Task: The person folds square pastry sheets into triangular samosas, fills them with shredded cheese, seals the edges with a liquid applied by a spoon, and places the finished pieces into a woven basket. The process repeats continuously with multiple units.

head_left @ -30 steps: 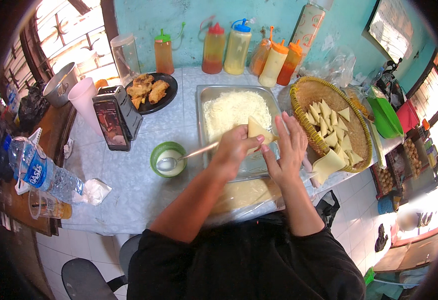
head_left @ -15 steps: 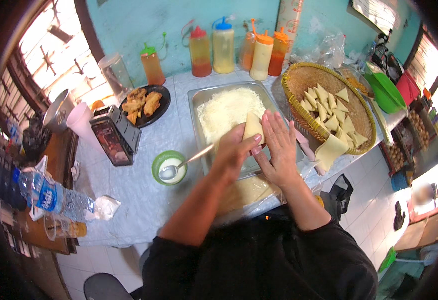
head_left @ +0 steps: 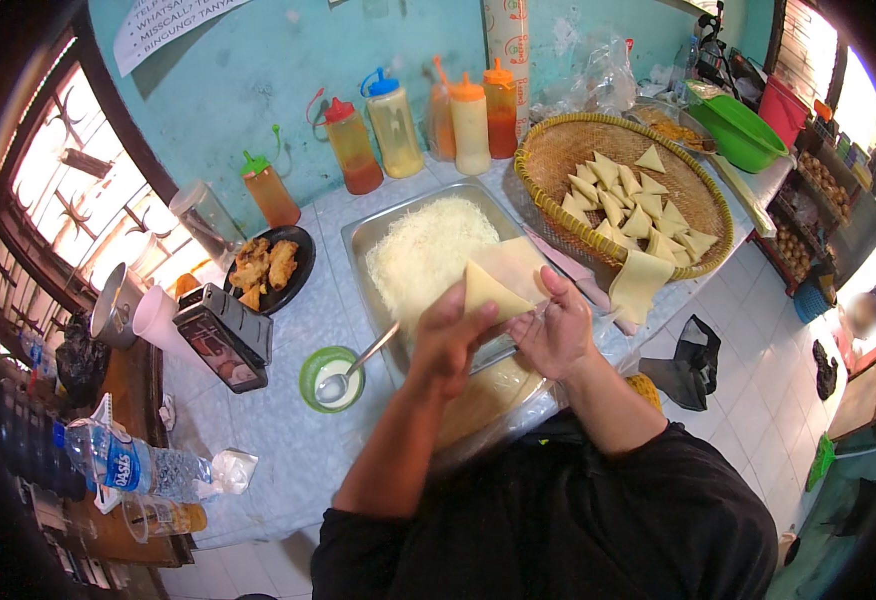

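My left hand [head_left: 446, 345] is closed on a pale pastry wrapper [head_left: 495, 292] over the near part of a metal tray [head_left: 356, 232]. One end of the wrapper is folded into a triangle, while a flat flap stretches toward my right hand [head_left: 561, 330]. That hand is open, palm turned inward, thumb raised and apart from the fingers, close against the wrapper's right edge. White shreds [head_left: 428, 243] are heaped in the tray. Left of it, a spoon [head_left: 358, 366] leans in a small green bowl [head_left: 310, 378] of white paste.
A woven basket [head_left: 550, 150] at the right holds several folded triangles, with a loose wrapper [head_left: 642, 280] draped over its rim. Sauce bottles [head_left: 394, 130] line the wall. A black plate of fried food [head_left: 298, 250], a phone [head_left: 216, 350] and a water bottle [head_left: 143, 460] stand left.
My right palm has come off the wrapper and turned inward. The wrapper now shows a folded triangle with a spread flap. The whole view has shifted and tilted slightly.
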Demonstrator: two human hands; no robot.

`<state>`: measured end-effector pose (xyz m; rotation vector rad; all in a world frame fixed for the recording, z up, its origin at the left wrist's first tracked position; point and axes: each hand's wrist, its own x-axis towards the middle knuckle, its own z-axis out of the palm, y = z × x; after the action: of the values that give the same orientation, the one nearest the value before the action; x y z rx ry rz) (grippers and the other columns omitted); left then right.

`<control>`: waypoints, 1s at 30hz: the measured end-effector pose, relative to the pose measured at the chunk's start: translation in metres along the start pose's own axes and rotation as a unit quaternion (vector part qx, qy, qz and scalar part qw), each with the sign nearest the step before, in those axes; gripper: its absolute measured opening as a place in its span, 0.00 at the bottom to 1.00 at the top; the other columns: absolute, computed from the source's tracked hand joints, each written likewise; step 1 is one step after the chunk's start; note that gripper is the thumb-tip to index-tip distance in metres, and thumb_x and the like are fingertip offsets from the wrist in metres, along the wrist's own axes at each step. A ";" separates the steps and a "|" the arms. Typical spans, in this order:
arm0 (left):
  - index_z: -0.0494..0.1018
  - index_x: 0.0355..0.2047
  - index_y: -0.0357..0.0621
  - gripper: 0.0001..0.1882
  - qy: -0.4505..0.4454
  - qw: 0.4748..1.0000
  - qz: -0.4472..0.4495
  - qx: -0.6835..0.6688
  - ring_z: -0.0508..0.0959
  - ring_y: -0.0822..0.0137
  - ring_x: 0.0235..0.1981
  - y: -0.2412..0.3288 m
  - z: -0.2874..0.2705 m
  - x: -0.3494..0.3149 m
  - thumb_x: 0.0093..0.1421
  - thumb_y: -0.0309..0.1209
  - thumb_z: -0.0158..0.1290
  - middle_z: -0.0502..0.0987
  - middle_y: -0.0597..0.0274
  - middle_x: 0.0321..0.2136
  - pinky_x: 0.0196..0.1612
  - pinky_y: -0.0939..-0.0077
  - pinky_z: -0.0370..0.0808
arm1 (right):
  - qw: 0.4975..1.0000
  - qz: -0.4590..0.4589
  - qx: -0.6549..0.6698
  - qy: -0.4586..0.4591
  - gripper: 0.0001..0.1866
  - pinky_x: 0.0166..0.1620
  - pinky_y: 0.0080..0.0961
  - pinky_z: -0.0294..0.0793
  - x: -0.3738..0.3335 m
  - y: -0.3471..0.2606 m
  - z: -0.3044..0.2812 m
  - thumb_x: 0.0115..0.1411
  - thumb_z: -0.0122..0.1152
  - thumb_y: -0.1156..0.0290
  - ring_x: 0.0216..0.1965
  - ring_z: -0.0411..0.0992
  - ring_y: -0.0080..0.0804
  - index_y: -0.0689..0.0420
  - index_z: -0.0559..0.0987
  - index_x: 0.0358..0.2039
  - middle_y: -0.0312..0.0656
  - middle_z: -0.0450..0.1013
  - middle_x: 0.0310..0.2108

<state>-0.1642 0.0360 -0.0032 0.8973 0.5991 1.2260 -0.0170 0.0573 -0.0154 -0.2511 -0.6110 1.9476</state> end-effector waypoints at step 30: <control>0.64 0.54 0.40 0.28 -0.076 0.753 0.219 0.616 0.69 0.63 0.52 0.017 -0.026 -0.002 0.61 0.48 0.37 0.70 0.60 0.51 0.57 0.70 0.62 | 0.322 -0.319 -0.887 -0.092 0.30 0.63 0.54 0.40 -0.011 -0.025 0.019 0.46 0.61 0.59 0.58 0.60 0.42 0.48 0.72 0.53 0.38 0.71 0.49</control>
<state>-0.1947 0.0420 -0.0029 2.3393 1.1325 1.0428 -0.0006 0.0503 0.0133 -0.8872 -2.3311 -0.3157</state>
